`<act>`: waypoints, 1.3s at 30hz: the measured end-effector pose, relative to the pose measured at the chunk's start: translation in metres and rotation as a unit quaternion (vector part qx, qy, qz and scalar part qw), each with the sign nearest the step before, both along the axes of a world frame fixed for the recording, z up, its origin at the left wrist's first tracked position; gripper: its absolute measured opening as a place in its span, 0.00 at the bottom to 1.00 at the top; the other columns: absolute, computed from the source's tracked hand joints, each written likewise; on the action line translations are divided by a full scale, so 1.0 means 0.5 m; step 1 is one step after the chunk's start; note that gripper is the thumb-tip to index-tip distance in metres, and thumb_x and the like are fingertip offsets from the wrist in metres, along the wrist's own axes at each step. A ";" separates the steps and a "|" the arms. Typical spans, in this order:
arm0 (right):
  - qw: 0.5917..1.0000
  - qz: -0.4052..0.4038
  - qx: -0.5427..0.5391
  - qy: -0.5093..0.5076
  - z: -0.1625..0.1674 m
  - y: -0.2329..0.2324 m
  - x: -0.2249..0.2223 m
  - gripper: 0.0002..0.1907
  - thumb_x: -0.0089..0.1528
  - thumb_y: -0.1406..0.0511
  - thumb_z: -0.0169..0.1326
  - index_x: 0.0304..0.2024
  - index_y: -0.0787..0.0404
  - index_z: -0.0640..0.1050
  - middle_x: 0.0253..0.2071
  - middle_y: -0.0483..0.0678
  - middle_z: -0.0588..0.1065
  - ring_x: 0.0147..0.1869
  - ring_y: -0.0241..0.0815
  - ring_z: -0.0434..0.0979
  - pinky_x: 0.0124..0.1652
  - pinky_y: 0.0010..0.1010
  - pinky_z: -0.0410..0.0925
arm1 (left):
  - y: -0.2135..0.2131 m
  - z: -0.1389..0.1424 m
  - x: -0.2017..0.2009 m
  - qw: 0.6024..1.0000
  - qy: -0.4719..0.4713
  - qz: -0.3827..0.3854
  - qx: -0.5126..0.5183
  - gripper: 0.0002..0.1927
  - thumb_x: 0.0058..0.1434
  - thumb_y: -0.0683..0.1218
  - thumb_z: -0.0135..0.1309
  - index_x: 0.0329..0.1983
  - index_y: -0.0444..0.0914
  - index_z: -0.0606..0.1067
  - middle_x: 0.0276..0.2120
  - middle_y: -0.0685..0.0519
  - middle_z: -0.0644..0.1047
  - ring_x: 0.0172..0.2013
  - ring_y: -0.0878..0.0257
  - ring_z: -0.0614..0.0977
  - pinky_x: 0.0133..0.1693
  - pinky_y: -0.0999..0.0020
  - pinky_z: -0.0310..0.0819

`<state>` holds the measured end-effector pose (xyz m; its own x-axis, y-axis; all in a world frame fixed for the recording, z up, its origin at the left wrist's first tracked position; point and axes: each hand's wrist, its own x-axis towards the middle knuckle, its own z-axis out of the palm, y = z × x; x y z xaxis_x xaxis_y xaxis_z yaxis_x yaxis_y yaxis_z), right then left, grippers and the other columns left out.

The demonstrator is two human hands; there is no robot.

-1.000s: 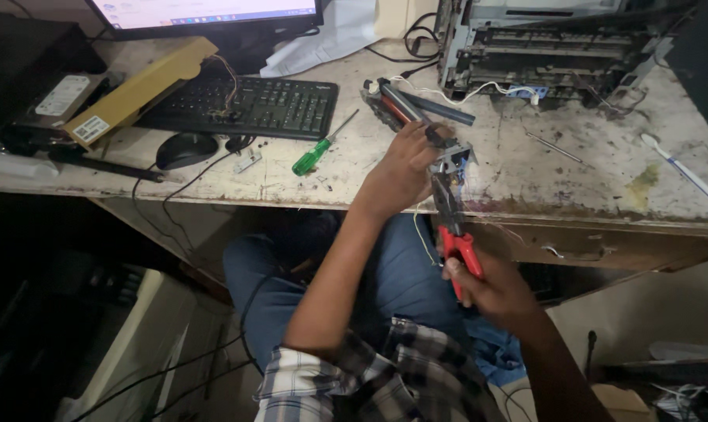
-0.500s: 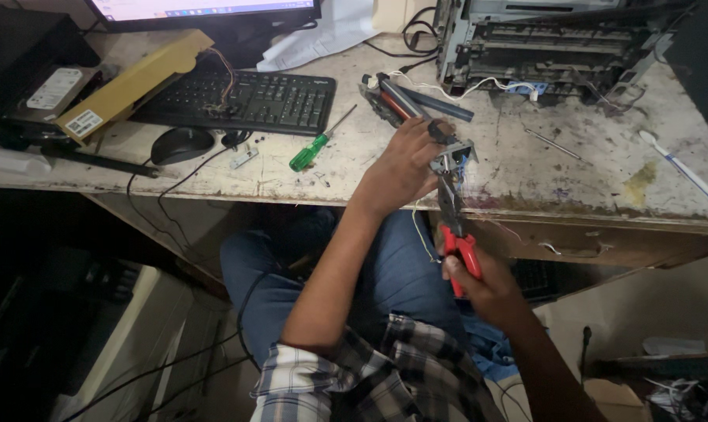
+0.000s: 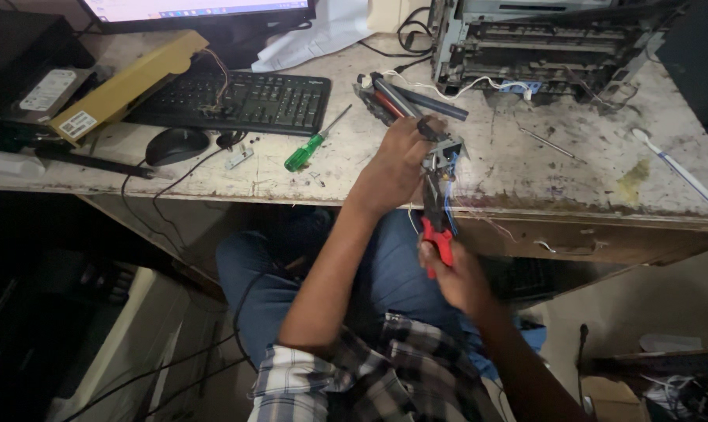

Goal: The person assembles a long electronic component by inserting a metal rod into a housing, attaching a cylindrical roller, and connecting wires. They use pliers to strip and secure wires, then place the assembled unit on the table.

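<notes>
A: How far is the work on the small metal part (image 3: pixel 446 150)?

B: Not finished, I think; the left hand (image 3: pixel 397 166) has its fingers closed around the part at the bench (image 3: pixel 526 168) edge; the right hand (image 3: pixel 457 277) has its fingers clamped on the red-handled pliers (image 3: pixel 436 211), the tips up at the part; what they grip is perhaps a thin wire, the view is too blurred.

A: Any containers?

B: Only the opened printer (image 3: pixel 541 43) behind; inside it I see rollers and loose cables.
</notes>
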<state>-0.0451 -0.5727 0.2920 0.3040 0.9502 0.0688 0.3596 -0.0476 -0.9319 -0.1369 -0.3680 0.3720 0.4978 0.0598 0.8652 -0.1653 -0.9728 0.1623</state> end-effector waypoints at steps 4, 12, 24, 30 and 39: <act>0.999 -0.013 0.035 -0.029 -0.004 0.011 -0.010 0.13 0.71 0.60 0.45 0.36 0.61 0.73 0.26 0.42 0.69 0.30 0.35 0.69 0.35 0.29 0.67 | -0.004 -0.001 0.005 1.000 0.004 0.018 -0.006 0.34 0.51 0.34 0.51 0.66 0.32 0.65 0.62 0.41 0.70 0.64 0.39 0.69 0.70 0.44 0.60; 0.997 -0.007 0.067 -0.039 0.006 0.016 -0.017 0.12 0.72 0.61 0.45 0.37 0.61 0.72 0.26 0.42 0.69 0.30 0.34 0.69 0.35 0.29 0.66 | 0.001 -0.020 0.012 0.999 -0.022 0.022 0.026 0.23 0.56 0.34 0.51 0.56 0.33 0.64 0.63 0.41 0.70 0.65 0.39 0.69 0.70 0.43 0.60; 0.988 -0.001 0.145 -0.061 -0.140 -0.053 -0.012 0.13 0.66 0.65 0.54 0.52 0.62 0.76 0.41 0.43 0.78 0.42 0.33 0.79 0.42 0.25 0.71 | 0.015 -0.018 0.008 1.000 0.015 0.010 -0.001 0.35 0.51 0.44 0.66 0.59 0.34 0.62 0.62 0.37 0.67 0.65 0.34 0.66 0.71 0.40 0.54; 0.907 -0.159 0.385 -0.062 -0.146 -0.093 0.200 0.11 0.73 0.63 0.48 0.55 0.62 0.68 0.46 0.50 0.68 0.49 0.43 0.66 0.57 0.37 0.58 | 0.017 -0.020 0.004 1.000 0.012 0.005 0.004 0.36 0.53 0.45 0.67 0.58 0.35 0.60 0.64 0.36 0.65 0.66 0.33 0.65 0.72 0.39 0.52; 0.728 -0.234 0.080 -0.639 0.173 -0.146 0.434 0.23 0.57 0.53 0.74 0.50 0.55 0.83 0.42 0.43 0.80 0.40 0.37 0.74 0.50 0.28 0.61 | 0.016 -0.027 0.010 1.000 -0.003 0.003 0.007 0.36 0.54 0.45 0.68 0.58 0.37 0.58 0.62 0.37 0.66 0.65 0.32 0.67 0.72 0.38 0.54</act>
<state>0.1719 -0.6459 0.3784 0.1822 0.7117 0.6784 0.9176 -0.3709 0.1427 -0.1318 -0.3600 0.3583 0.4916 0.0499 0.8694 -0.1603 -0.9761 0.1467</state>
